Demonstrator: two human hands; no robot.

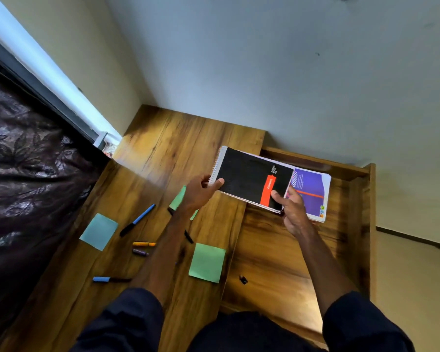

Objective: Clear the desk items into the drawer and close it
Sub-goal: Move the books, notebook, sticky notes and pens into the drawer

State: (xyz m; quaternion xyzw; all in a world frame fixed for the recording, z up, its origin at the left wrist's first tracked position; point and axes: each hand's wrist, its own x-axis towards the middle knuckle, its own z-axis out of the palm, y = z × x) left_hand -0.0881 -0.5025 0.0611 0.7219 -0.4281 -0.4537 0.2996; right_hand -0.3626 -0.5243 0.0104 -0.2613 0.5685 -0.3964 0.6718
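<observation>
Wooden desk (163, 153), set in the wall corner. Open drawer (277, 250), at its right side. Spiral-bound black notebook (249, 179), held over the drawer's far end, overlapping a purple book (313, 196). Person's left hand (198, 191), pinching the spiral corner; right hand (292, 212), thumb on the cover, fingers curled beneath. Loose on desk: green sticky pad (206, 262), blue sticky pad (98, 231), blue pen (137, 221).

daylight from window (36, 62) at left | wide-angle edge bending | slight blur
</observation>
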